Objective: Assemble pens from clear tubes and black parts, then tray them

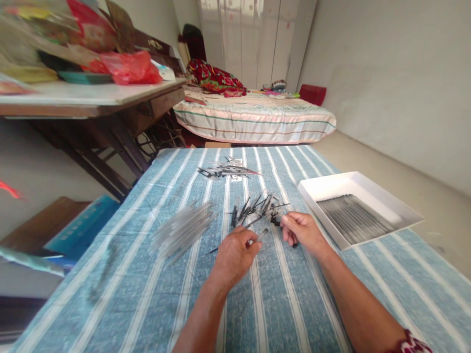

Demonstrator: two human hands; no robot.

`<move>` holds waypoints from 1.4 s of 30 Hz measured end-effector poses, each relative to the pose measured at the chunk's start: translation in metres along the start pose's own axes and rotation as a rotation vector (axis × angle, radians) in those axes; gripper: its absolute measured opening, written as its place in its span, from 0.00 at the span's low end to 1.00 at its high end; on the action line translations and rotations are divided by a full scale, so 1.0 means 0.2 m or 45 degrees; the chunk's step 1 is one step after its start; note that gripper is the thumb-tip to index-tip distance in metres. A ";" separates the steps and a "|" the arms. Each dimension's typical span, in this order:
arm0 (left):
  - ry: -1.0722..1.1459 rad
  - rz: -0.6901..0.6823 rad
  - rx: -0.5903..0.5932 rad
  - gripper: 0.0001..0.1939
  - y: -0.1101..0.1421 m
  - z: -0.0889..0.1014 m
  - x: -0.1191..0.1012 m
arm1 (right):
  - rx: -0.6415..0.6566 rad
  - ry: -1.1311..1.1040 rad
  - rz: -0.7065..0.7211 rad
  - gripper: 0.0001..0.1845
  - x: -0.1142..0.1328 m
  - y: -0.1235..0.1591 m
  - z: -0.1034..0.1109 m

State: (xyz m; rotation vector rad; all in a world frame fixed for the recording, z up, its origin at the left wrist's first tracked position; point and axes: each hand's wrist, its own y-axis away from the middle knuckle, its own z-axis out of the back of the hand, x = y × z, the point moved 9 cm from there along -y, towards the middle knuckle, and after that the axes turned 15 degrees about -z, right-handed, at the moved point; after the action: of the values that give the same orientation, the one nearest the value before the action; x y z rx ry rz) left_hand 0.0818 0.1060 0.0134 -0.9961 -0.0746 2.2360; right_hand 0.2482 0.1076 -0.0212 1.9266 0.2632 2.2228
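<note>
My left hand [237, 252] is closed in a pinch around a slim pen-like stick [263, 233]. One end of it shows past the fingertips, and a thin dark tip pokes out on the left of the hand. My right hand [301, 230] is closed beside it, fingers curled; a small black piece [295, 245] shows under them. Just beyond both hands lies a loose pile of short black pen parts [255, 208]. To the left is a bundle of translucent grey tubes [186, 228]. Farther off, thin dark sticks [230, 170] lie over a printed paper label.
A white open box [362, 181] at the right holds a row of dark slim sticks [351, 218]. Blue striped cloth [147, 299] covers the table. Behind stand a bed [257, 117] and, at the left, a side table [121, 95] with bags on it.
</note>
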 end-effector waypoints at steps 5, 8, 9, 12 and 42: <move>0.089 0.195 -0.237 0.08 0.02 0.07 0.09 | -0.214 0.043 0.002 0.19 -0.01 -0.02 0.22; 0.312 0.280 -0.392 0.10 0.03 0.08 0.15 | -0.106 0.221 -0.097 0.16 -0.04 -0.03 0.22; 0.390 0.304 -0.440 0.10 0.04 0.08 0.17 | -0.037 0.284 -0.128 0.15 -0.06 -0.03 0.20; 0.597 0.381 -0.541 0.12 0.05 0.07 0.20 | 0.069 0.402 -0.155 0.13 -0.09 -0.02 0.18; 1.282 0.517 -0.889 0.11 0.09 0.07 0.23 | 0.209 0.041 -0.112 0.08 -0.02 0.03 -0.02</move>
State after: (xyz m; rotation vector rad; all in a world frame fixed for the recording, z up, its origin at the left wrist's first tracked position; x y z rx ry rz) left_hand 0.0398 0.1231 -0.0124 -2.5941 -0.2224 1.7668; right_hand 0.2443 0.1007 -0.0243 1.9181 0.5398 2.2395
